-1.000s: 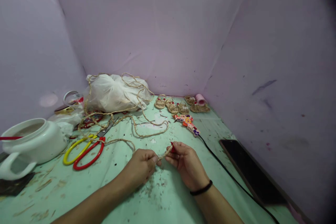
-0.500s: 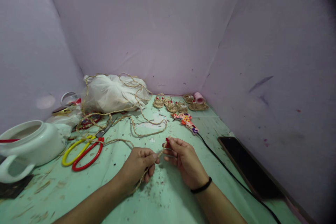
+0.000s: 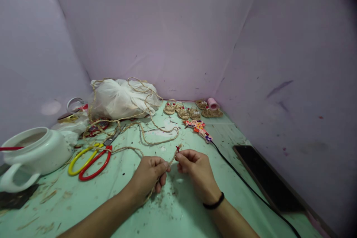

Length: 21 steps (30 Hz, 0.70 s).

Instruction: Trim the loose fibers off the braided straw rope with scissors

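A tan braided cord (image 3: pixel 128 148) runs across the table into my left hand (image 3: pixel 150 178), whose thumb and fingers are closed on it. Part of the cord hangs down below that hand. Its frayed end stands up between my hands and carries a small red tie (image 3: pixel 177 149). My right hand (image 3: pixel 196 171) pinches the cord just under the red tie, thumb against forefinger. A black band circles my right wrist. Yellow-and-red handled scissors (image 3: pixel 95 158) lie left of my hands, with cord across their handles.
A white plastic bag (image 3: pixel 122 98) lies at the back under loops of cord. Several small woven sandals (image 3: pixel 184 113) and a pink spool (image 3: pixel 212 104) are back right. A patterned glue gun (image 3: pixel 199 129) trails a black cable. A phone (image 3: pixel 264 174) lies right, a white pot (image 3: pixel 36 152) left.
My right fingers have slid down slightly from the cord's end, so the red tie and frayed tip now show above them. My left hand keeps its hold. The view has shifted slightly.
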Available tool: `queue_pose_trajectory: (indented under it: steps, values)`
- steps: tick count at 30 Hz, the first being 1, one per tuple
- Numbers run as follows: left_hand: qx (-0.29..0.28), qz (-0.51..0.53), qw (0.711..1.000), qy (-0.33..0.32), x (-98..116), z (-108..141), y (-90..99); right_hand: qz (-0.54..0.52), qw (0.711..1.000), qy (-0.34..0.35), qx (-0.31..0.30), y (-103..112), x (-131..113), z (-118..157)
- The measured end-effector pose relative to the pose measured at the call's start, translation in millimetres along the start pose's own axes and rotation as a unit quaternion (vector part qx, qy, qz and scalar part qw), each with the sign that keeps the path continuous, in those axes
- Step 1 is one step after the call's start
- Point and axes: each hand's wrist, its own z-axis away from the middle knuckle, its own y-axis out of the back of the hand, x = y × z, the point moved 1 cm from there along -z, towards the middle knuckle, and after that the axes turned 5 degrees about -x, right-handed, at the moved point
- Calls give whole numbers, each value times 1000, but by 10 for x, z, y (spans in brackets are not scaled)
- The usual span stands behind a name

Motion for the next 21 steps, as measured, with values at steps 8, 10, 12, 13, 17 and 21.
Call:
queue_pose_trajectory:
  steps: [8, 10, 12, 13, 17, 21]
  values:
    - [5, 11, 1000, -15, -19, -9, 3, 316, 932, 172, 37, 56, 90, -21]
    - [13, 18, 999, -24, -18, -13, 6, 340, 924, 168, 41, 80, 76, -21]
    - [27, 24, 999, -22, -22, -18, 8, 310, 938, 152, 37, 94, 48, -24]
    - [35, 24, 999, -20, -26, -21, 8, 282, 949, 139, 35, 94, 31, -25]
    - [78, -14, 997, -20, -47, -25, -7, 133, 989, 54, 30, 58, -34, -19]
    - [116, -77, 990, -18, -57, -1, -41, 26, 999, -8, 41, 15, -46, -2]
